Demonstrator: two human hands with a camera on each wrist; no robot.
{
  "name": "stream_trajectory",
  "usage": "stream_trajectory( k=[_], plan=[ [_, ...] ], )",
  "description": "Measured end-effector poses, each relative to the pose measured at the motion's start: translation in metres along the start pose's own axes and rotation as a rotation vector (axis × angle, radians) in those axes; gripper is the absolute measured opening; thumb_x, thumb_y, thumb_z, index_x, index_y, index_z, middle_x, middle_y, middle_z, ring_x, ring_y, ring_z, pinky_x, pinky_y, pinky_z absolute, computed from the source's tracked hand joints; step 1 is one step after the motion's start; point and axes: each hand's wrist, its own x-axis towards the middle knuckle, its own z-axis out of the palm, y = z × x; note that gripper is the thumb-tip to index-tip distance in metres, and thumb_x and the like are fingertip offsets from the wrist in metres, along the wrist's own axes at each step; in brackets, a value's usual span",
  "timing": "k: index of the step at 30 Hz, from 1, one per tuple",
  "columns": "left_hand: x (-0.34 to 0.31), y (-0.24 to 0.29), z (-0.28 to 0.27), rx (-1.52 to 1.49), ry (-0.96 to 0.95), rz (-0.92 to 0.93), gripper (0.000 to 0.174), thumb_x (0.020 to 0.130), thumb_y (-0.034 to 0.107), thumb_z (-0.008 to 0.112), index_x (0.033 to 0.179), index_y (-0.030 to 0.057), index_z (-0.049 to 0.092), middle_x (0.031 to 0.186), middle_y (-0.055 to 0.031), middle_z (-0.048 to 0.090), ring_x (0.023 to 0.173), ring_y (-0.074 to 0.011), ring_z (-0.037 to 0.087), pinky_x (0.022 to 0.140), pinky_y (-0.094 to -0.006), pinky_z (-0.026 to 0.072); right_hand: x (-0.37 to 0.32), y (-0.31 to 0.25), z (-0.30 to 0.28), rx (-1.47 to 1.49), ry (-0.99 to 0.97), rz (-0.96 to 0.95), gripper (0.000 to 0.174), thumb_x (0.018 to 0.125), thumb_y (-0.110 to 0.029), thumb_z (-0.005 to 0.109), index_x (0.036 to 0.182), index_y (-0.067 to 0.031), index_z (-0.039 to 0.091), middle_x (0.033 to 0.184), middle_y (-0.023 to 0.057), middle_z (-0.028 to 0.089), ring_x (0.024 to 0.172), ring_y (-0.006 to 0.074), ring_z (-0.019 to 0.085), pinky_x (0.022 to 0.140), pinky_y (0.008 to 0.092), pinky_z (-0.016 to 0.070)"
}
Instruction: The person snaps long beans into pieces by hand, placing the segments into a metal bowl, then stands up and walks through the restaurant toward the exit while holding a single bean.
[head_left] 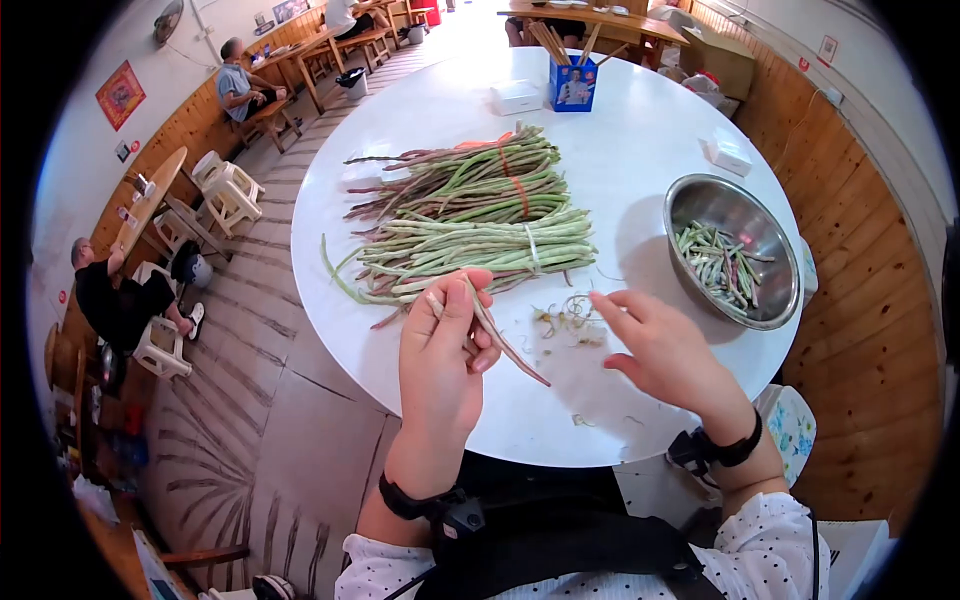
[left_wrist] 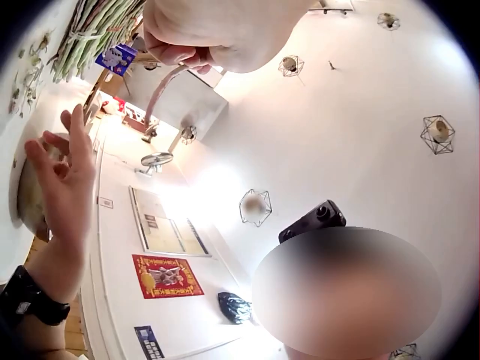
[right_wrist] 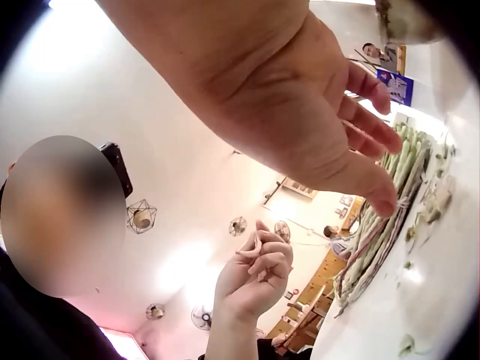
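Purple-tinged yardlong bean (head_left: 515,355) is held above the near edge of the round white table (head_left: 620,150), left of centre between the two hands. Left hand (head_left: 437,355): fingers curled, bean pinched between thumb and fingers, free end pointing right and toward the near edge. Right hand (head_left: 660,348): fingers extended and spread, thumb apart, no contact with the bean. Bean trimmings (head_left: 570,318) lie on the tabletop between the hands, slightly to the far side. Immediately beyond the left hand, a pale green bean bundle (head_left: 455,245) lies crosswise, secured by a white band (head_left: 532,250); darker bundles (head_left: 450,180) with orange-red bands lie next to it on the far side. To the right, a stainless steel bowl (head_left: 750,205) contains cut bean pieces (head_left: 718,262). At the far side stands a blue box (head_left: 572,88) holding chopsticks (head_left: 548,40), with a white box (head_left: 516,97) just to its left.
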Motion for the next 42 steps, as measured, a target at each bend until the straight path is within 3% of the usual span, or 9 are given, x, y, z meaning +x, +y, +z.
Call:
stream_trajectory(
  k=[3, 9, 12, 15, 18, 28, 32, 37, 42],
  plan=[
    [-0.005, -0.004, 0.007, 0.062, 0.017, 0.035, 0.025, 0.104, 0.024, 0.05, 0.11, 0.0004, 0.056, 0.088, -0.0006, 0.056, 0.064, -0.0053, 0.046, 0.049, -0.0202, 0.0337, 0.004, -0.023, -0.004, 0.517, 0.034, 0.079, 0.035, 0.085, -0.016, 0.074, 0.116, -0.0044, 0.066, 0.088, 0.0104, 0.068, 0.078, 0.0276, 0.065, 0.067, 0.0342, 0.0513],
    [-0.01, -0.003, 0.004, 0.164, 0.053, 0.107, 0.03, 0.103, 0.019, 0.052, 0.127, 0.0008, 0.055, 0.089, -0.0002, 0.057, 0.067, -0.0045, 0.048, 0.05, -0.0221, 0.0352, 0.009, -0.037, 0.014, 0.546, 0.111, -0.019, 0.013, 0.088, -0.015, 0.07, 0.096, -0.0052, 0.069, 0.075, 0.0095, 0.065, 0.064, 0.0269, 0.063, 0.058, 0.0351, 0.0491],
    [-0.01, -0.009, -0.007, 1.239, 0.307, 1.058, 0.03, 0.097, 0.011, 0.06, 0.126, 0.0031, 0.062, 0.089, -0.0003, 0.059, 0.07, -0.0079, 0.051, 0.055, -0.026, 0.0387, 0.013, -0.035, 0.014, 0.428, 0.189, -0.04, 0.008, 0.087, -0.012, 0.069, 0.091, -0.0058, 0.066, 0.073, 0.009, 0.062, 0.064, 0.0271, 0.061, 0.057, 0.0365, 0.0484],
    [-0.022, -0.009, 0.004, 1.694, -0.064, 1.301, 0.029, 0.083, 0.003, 0.068, 0.112, 0.0062, 0.071, 0.089, -0.0009, 0.061, 0.073, -0.0143, 0.054, 0.06, -0.0296, 0.0419, 0.015, -0.039, 0.012, 0.262, 0.238, -0.094, 0.008, 0.084, -0.009, 0.069, 0.089, -0.0065, 0.063, 0.073, 0.0079, 0.059, 0.064, 0.0266, 0.06, 0.055, 0.0364, 0.0478],
    [-0.019, -0.017, 0.007, 1.644, -0.174, 1.207, 0.038, 0.065, 0.007, 0.07, 0.102, 0.01, 0.074, 0.088, 0.0014, 0.057, 0.073, -0.0168, 0.052, 0.057, -0.0277, 0.044, 0.016, -0.04, 0.011, 0.134, 0.316, -0.166, 0.012, 0.081, -0.007, 0.07, 0.089, -0.0066, 0.061, 0.073, 0.0071, 0.056, 0.065, 0.0261, 0.059, 0.054, 0.0353, 0.0475],
    [-0.011, -0.028, 0.008, 1.211, -0.222, 1.076, 0.009, 0.084, 0.002, 0.069, 0.091, 0.005, 0.067, 0.084, -0.0043, 0.06, 0.071, -0.0163, 0.054, 0.057, -0.0273, 0.0396, 0.013, -0.04, 0.006, 0.349, 0.418, -0.142, 0.013, 0.081, -0.001, 0.07, 0.091, -0.0043, 0.063, 0.075, 0.0089, 0.058, 0.065, 0.0258, 0.057, 0.054, 0.033, 0.046],
    [-0.014, -0.021, 0.011, 0.533, -0.028, 0.231, 0.017, 0.102, 0.018, 0.052, 0.096, 0.0043, 0.06, 0.086, -0.0007, 0.059, 0.072, -0.0065, 0.051, 0.055, -0.0222, 0.0353, 0.009, -0.053, 0.002, 0.486, 0.44, 0.027, 0.01, 0.084, 0.002, 0.068, 0.092, -0.0026, 0.064, 0.075, 0.0103, 0.06, 0.064, 0.0241, 0.057, 0.053, 0.0309, 0.0452],
    [0.019, -0.004, -0.032, -0.261, 0.029, -0.027, 0.013, 0.103, 0.022, 0.05, 0.105, 0.012, 0.057, 0.096, -0.0024, 0.061, 0.091, -0.0141, 0.059, 0.08, -0.0321, 0.0495, -0.011, -0.023, -0.001, 0.458, 0.41, 0.166, 0.013, 0.089, 0.0, 0.066, 0.102, -0.001, 0.068, 0.083, 0.01, 0.064, 0.066, 0.0196, 0.059, 0.056, 0.0272, 0.0458],
    [0.008, -0.026, -0.009, -0.371, -0.127, -0.18, 0.015, 0.105, 0.026, 0.046, 0.104, 0.0162, 0.057, 0.12, -0.0069, 0.06, 0.123, -0.0231, 0.052, 0.107, -0.0548, 0.0406, -0.005, -0.022, 0.003, 0.455, 0.279, 0.224, 0.039, 0.085, -0.007, 0.072, 0.123, -0.002, 0.063, 0.094, 0.0111, 0.065, 0.064, 0.0185, 0.059, 0.058, 0.0279, 0.0484]
  ],
)
